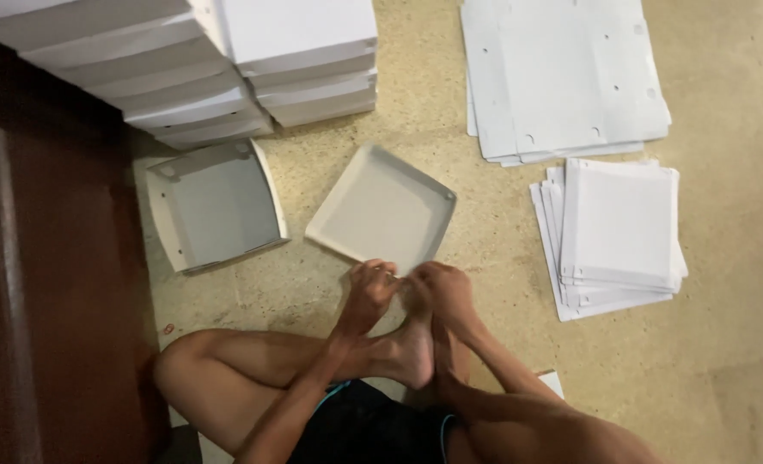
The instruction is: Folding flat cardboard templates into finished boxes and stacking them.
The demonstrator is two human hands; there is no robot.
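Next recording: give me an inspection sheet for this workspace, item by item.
Surface: speckled beige floor; the person sits on it, legs folded.
Job's things: shallow white tray, tilted, its near edge at both hands.
Clutter: second tray to the left; folded white boxes stacked behind; large flat sheets and smaller flat sheets to the right.
Hands: left hand and right hand close together at the tray's near edge; grip unclear.
Cables: nothing seen.
Surroundings: dark wooden furniture along the left.
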